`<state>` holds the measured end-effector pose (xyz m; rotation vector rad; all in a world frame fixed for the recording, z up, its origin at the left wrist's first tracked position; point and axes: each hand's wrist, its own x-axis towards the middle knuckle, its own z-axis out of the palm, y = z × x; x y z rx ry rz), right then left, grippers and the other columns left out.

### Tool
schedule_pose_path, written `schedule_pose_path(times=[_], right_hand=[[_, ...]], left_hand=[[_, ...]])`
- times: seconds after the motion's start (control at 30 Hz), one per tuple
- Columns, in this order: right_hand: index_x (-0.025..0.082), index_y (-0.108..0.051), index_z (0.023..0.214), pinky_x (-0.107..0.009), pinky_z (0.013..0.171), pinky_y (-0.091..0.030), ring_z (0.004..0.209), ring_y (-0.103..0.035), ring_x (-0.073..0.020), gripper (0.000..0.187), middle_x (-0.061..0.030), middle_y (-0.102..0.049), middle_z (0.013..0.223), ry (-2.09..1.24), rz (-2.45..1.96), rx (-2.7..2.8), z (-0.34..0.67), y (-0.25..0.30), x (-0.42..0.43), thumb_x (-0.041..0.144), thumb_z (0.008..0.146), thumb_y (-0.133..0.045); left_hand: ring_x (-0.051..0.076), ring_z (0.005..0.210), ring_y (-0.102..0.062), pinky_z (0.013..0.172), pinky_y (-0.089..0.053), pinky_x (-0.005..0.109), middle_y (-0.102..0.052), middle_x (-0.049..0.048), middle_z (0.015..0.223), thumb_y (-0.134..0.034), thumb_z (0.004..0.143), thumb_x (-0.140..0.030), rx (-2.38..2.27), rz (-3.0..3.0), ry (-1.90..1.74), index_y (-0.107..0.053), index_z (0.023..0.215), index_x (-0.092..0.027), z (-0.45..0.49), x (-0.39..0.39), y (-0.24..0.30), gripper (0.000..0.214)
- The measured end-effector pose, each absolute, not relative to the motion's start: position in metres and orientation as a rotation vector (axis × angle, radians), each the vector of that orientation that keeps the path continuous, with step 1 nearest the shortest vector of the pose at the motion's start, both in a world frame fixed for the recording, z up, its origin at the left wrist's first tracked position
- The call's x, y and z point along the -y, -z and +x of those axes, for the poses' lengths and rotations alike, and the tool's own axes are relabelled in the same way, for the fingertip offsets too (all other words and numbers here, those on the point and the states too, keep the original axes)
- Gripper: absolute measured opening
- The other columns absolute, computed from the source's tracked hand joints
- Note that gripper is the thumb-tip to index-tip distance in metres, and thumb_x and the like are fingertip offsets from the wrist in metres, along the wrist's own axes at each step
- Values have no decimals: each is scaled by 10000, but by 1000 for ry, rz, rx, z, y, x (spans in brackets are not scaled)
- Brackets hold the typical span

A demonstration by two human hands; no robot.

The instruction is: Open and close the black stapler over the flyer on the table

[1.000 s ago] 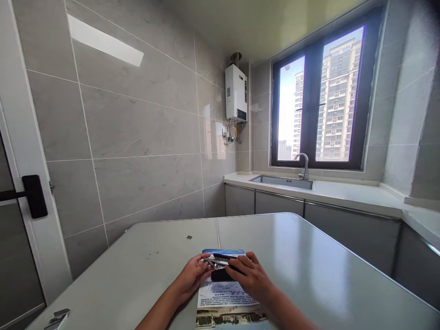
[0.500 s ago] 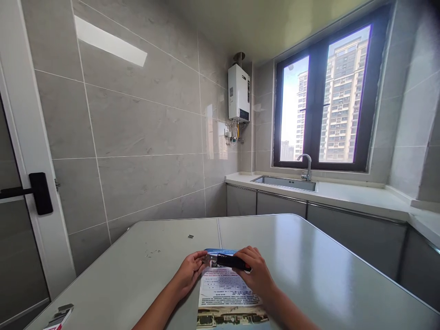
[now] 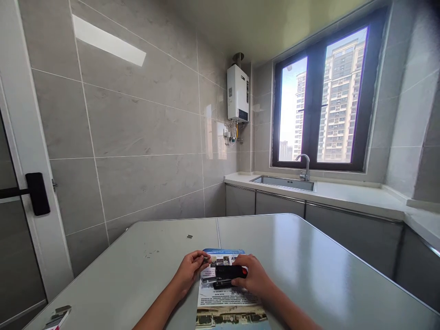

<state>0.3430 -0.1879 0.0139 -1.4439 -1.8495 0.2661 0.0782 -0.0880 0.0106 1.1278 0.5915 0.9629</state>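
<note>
A black stapler [image 3: 228, 272] with a red spot at its rear lies in my right hand [image 3: 252, 275], its fingers wrapped round the back end. The stapler is on its side above the printed sheet, and its metal part points left. My left hand [image 3: 192, 268] pinches a small grey piece, which looks like a strip of staples [image 3: 206, 260], just left of the stapler and apart from it. Under both lies the printed sheet [image 3: 230, 300], with a blue top edge, rows of text and a picture band.
On the table [image 3: 137, 284], short dark staple strips [image 3: 189, 236] lie farther back, and tiny loose staples [image 3: 151, 253] are scattered to the left. A small open box [image 3: 58, 317] is at the near left corner. Beyond stand a counter with a sink [image 3: 285, 182].
The stapler has come nearer to me and turned, showing its metal part and lower arm. My left fingertips have parted from its front end.
</note>
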Motion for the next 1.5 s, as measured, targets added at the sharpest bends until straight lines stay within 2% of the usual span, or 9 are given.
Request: schedule_pose_path(times=[0.17,0.33,0.43,0.57,0.7,0.9,1.13,1.3,1.5], right_hand=[[236,-742,996,-388,915,-485,1057,-657,-289,381,-39,-753,1098,-342,-1507,1789,343,-12,191,217,637,-868],[211,-655,963,-334,847,-485,992,-644,-247,335,-21,-714,1046,-418,-1481,1837,341,-16,194,160,673,-815],[220,-632,1017,-324,836,-496,963,-629,-226,348,-15,-677,1040,-424,-1410,1900,340,-20,194,189,718,-809],[263,-589,1227,-371,979,-499,1123,-585,-234,427,-55,-616,1224,-284,-1190,1953,338,-27,197,244,839,-767],[275,-580,1282,-412,1029,-469,1170,-553,-251,394,-89,-600,1310,-29,-1043,2103,329,-36,207,265,917,-728],[257,-603,1210,-390,959,-461,1034,-586,-216,200,-66,-680,1155,191,-905,2302,315,-38,216,264,1010,-607],[229,-603,1109,-375,855,-456,901,-591,-201,105,-58,-712,1040,364,-820,2301,303,-32,218,253,1009,-578],[213,-605,1154,-389,848,-462,877,-595,-207,211,-74,-717,1049,439,-782,2277,296,-34,222,132,973,-533],[205,-597,1225,-380,801,-474,893,-592,-226,300,-95,-707,1057,423,-825,2176,302,-33,219,95,961,-506]], left_hand=[[164,818,-755,739,-609,235,-784,103,963,-919,724,-522,-612,1207,-926,-741,962,-131,81,86,-6,491],[140,566,-677,487,-521,227,-785,111,872,-924,673,-585,-595,1324,-929,-715,999,-128,86,85,-6,599],[118,508,-638,472,-494,216,-768,85,796,-925,665,-594,-563,1365,-940,-715,982,-126,87,88,-9,603],[99,442,-581,432,-424,192,-664,3,616,-939,651,-574,-537,1384,-957,-715,911,-130,87,93,-10,560],[101,438,-576,430,-423,196,-654,-2,612,-944,665,-537,-471,1427,-956,-720,925,-134,88,100,-11,530],[107,437,-584,432,-437,200,-688,31,621,-976,620,-500,-414,1449,-863,-716,838,-123,90,114,-15,508],[143,499,-653,489,-513,228,-718,42,651,-977,650,-384,-402,1520,-724,-739,829,-121,91,121,-12,397],[145,500,-659,481,-502,218,-693,24,643,-987,634,-378,-390,1517,-741,-734,823,-127,89,122,-17,403],[136,540,-673,522,-542,250,-778,103,934,-970,657,-408,-357,1491,-728,-748,834,-121,88,130,-27,403]])
